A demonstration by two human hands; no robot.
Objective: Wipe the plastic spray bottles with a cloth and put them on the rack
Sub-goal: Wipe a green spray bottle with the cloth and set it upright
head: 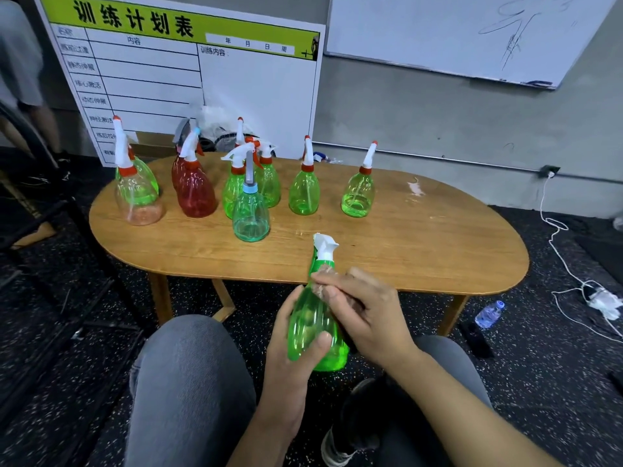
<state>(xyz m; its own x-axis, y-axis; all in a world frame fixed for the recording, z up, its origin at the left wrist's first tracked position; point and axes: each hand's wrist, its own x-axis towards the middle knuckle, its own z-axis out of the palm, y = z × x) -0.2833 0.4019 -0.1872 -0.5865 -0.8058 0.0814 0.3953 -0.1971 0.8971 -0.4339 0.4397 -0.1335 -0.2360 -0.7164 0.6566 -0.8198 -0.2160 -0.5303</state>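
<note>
The left hand [296, 335] grips the belly of a green spray bottle [315, 326], fingers and thumb curled round it, holding it tilted above the person's lap, just in front of the wooden bench [421, 244]. The right hand [362, 311] presses a small crumpled cloth [322, 276] against the bottle's shoulder, below its white trigger head, fingers bent over it.

On the bench stand more spray bottles, all looking empty: a teal bottle [251, 214] with a grey head and blue collar nearest, two red bottles [195, 192] close together, a clear pinkish bottle [138, 200] at the left, and several green ones, among them a lone green bottle [358, 193] toward the right. A small clear water bottle [489, 314] lies on the speckled floor.

Against the wall leans a chart board [188, 79] headed 训练计划表, with 内容, 训练内容 and 年 月 日 周 legible; beside it hangs a whiteboard [472, 35] with faint scribbles.
</note>
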